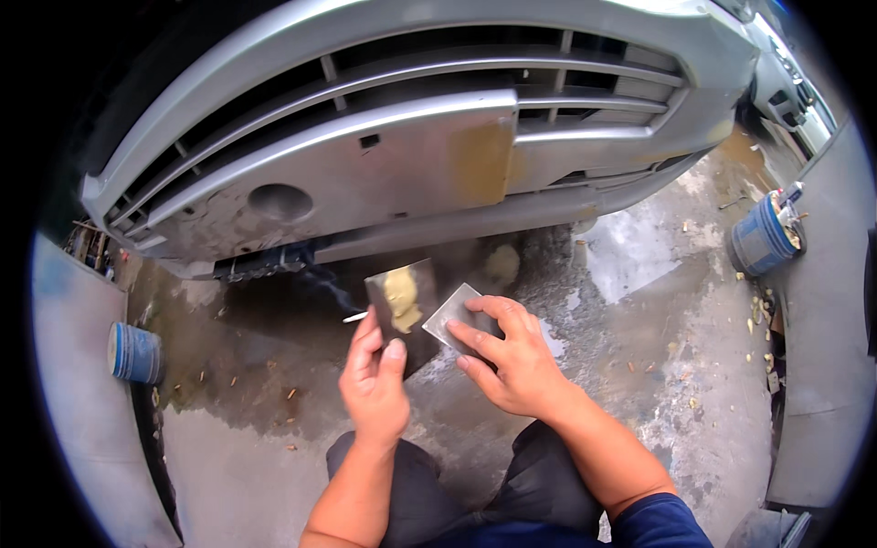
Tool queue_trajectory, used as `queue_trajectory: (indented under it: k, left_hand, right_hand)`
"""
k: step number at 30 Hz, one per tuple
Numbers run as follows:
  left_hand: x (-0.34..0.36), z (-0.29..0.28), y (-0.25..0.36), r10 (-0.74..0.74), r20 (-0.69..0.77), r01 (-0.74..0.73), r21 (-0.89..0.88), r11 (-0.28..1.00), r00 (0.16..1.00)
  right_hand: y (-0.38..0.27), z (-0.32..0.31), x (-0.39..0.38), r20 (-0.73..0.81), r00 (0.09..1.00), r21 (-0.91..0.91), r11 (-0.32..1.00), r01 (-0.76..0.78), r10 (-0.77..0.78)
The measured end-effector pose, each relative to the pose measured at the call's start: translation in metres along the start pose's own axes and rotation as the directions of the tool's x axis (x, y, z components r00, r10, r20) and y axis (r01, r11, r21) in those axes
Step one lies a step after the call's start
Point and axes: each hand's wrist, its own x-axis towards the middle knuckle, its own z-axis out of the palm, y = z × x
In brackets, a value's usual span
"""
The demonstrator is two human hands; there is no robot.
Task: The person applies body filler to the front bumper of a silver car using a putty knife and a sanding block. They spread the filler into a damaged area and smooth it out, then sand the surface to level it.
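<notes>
My left hand (376, 388) is closed on a dark flat putty plate (422, 340), its thumb over the near edge. A lump of pale yellow putty (400, 294) lies on the plate. A lit cigarette (355, 318) sticks out from the fingers of that hand, with smoke drifting up. My right hand (521, 365) grips a square metal putty spreader (447, 316), fingers spread over its face, just right of the plate. Beyond both hands is a silver car bumper (365, 173) with a yellowish filler patch (480, 163) at the right of its middle panel.
A blue bucket (135, 353) lies at left; another blue bucket (766, 236), filled with odds and ends, is at right. Grey panels (827, 347) stand along both sides. The stained concrete floor (247, 466) has wet patches and scattered scraps. Another vehicle shows at upper right.
</notes>
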Motion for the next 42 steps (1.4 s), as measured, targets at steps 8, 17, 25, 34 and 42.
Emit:
queue_trajectory:
  k: [8,17,25,34,42]
  left_hand:
    - [0.006,-0.004,0.005,-0.131,-0.027,0.127,-0.117,0.985,0.991]
    - [0.006,-0.009,-0.001,-0.188,-0.007,0.186,-0.112,0.976,0.982]
    - [0.008,-0.010,0.002,-0.220,0.012,0.219,-0.117,0.969,0.976]
    - [0.009,-0.014,0.000,-0.217,0.013,0.217,-0.088,0.972,0.976]
    - [0.009,-0.013,0.002,-0.225,-0.006,0.223,-0.090,0.971,0.974]
  right_hand:
    - [0.052,-0.064,0.027,-0.294,0.952,-0.528,0.845,-0.089,-0.084]
    - [0.082,-0.099,0.076,0.089,0.878,-0.855,0.417,0.310,-0.470]
    - [0.087,-0.100,0.094,0.191,0.826,-0.869,0.300,0.394,-0.530]
    - [0.089,-0.102,0.100,0.211,0.809,-0.858,0.293,0.422,-0.548]
    - [0.090,-0.098,0.100,0.194,0.820,-0.866,0.298,0.401,-0.539]
